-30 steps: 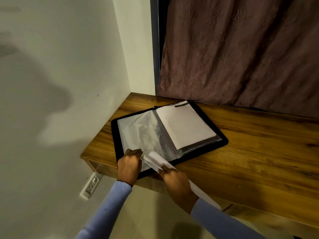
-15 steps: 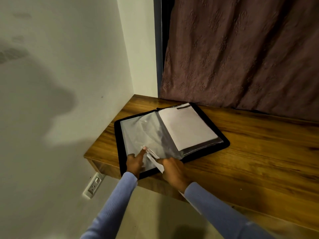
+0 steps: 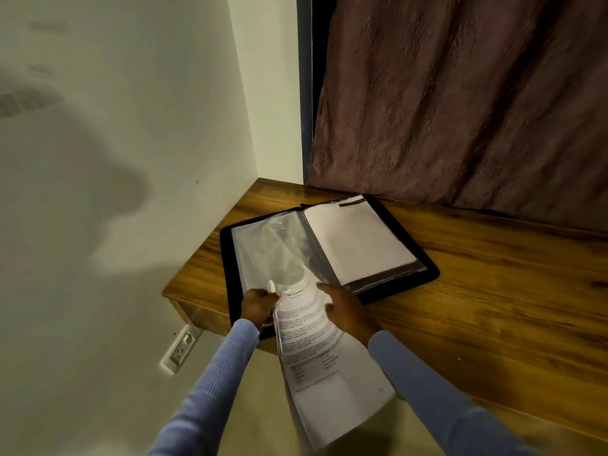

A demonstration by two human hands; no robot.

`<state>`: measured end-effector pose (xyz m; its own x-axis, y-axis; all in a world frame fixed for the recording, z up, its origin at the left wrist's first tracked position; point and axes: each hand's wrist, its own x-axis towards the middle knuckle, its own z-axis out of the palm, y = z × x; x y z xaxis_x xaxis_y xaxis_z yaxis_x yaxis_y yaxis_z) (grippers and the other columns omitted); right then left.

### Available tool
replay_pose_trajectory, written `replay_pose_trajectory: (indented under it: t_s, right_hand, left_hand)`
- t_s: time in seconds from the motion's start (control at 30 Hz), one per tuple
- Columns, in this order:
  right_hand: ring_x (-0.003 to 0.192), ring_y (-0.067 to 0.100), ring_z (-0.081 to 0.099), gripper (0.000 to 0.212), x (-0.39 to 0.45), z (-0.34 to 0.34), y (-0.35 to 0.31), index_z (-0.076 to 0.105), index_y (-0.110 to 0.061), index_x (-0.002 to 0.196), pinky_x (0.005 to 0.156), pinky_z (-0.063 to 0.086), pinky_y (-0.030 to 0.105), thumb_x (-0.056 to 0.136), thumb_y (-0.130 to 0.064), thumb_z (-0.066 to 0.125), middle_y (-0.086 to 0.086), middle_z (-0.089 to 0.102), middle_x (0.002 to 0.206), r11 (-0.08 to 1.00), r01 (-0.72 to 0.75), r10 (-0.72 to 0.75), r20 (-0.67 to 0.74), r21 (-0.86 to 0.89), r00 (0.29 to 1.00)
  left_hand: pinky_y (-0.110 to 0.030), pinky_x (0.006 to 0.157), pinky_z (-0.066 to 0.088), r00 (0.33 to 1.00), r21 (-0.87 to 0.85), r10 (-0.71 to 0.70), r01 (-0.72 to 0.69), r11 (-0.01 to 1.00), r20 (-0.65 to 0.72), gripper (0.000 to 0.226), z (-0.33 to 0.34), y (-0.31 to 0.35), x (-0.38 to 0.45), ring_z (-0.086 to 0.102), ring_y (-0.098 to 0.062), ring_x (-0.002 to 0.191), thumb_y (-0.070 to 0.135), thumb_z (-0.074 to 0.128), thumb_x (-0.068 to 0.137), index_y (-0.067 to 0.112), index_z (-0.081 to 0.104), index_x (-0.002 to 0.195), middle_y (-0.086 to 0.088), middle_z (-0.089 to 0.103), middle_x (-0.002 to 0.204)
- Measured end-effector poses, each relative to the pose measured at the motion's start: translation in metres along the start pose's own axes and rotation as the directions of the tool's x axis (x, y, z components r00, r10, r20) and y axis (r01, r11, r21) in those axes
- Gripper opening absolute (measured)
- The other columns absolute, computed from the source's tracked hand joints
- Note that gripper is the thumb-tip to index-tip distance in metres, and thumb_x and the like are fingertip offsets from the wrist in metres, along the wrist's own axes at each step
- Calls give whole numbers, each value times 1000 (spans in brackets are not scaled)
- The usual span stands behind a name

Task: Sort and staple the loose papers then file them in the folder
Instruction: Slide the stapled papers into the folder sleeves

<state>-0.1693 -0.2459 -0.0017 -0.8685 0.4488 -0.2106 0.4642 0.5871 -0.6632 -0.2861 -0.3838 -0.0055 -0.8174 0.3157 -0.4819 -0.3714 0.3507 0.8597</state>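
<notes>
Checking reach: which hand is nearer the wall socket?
Left. The left hand grips the sleeve edge just above and right of the wall socket; the right hand lies farther right, on the papers.

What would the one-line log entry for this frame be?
step: filing | left hand: holds sleeve open | right hand: feeds printed papers in | folder: open on table

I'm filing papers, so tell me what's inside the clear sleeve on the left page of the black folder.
The clear plastic sleeve in the black zip folder looks empty. The printed white papers only reach its near opening, where both hands hide the edge.
</notes>
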Motion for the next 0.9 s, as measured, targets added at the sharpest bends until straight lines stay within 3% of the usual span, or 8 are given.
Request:
replay_pose_trajectory:
  t_s: [0.13,0.33,0.47,0.53,0.63,0.73,0.83,0.9]
  right_hand:
    - [128,25,42,61,8,-3,26,27,-20,145,93,43,22,91,4,41,9,30,150,972,-161,143,114,172,983]
    - [110,26,53,37,-6,-1,43,48,-3,122,84,46,28,87,2,56,16,51,130,860,-267,275,47,434,960]
    - [101,22,60,48,-48,5,65,40,-12,118,79,54,38,80,-11,70,6,59,117,689,-264,304,63,675,951]
    - [97,27,65,56,-77,9,78,45,-13,123,78,56,45,76,-16,75,8,64,114,632,-300,321,112,714,941]
    - [89,20,66,44,-119,15,88,60,-14,115,67,57,33,74,-20,76,1,69,102,602,-358,390,129,714,912]
    - [90,21,64,36,-155,25,90,63,-18,111,67,56,31,76,-14,73,0,68,101,349,-397,438,227,849,870]
    - [80,22,66,25,-179,45,84,63,-10,103,67,56,32,78,-8,69,8,70,90,59,-431,468,357,900,809]
    - [75,21,70,24,-186,60,74,61,-11,105,62,58,31,81,-9,66,10,72,86,-60,-463,414,444,885,795]
  left_hand:
    - [-39,76,56,1000,92,16,-15,996,-12,21,-3,-4,8,65,-33,88,8,54,91,0,62,108,-18,67,100]
    - [-20,39,44,996,51,-86,85,995,26,14,-24,-9,20,55,-16,47,2,55,90,-5,61,101,-9,61,62]
    - [-44,73,57,988,-16,-149,149,989,31,19,-31,-8,28,64,-29,72,0,58,87,-7,60,104,-16,65,78]
    - [-41,65,57,987,-37,-156,157,987,45,20,-31,-7,28,64,-29,74,0,58,86,-7,59,105,-16,65,82]
    - [-27,46,56,988,-77,-146,151,986,57,24,-30,-7,26,61,-24,69,-6,56,87,-9,57,110,-14,62,79]
    - [-25,47,56,989,-74,-139,142,987,47,23,-28,-8,24,60,-21,68,-5,56,88,-6,56,110,-12,62,81]
    - [-34,73,53,989,-82,-137,142,986,61,28,-26,-10,25,63,-24,78,-5,54,88,-9,54,117,-15,62,94]
    - [-34,78,51,988,-72,-132,138,988,76,26,-28,-10,24,65,-20,68,-6,53,89,-5,55,114,-13,63,88]
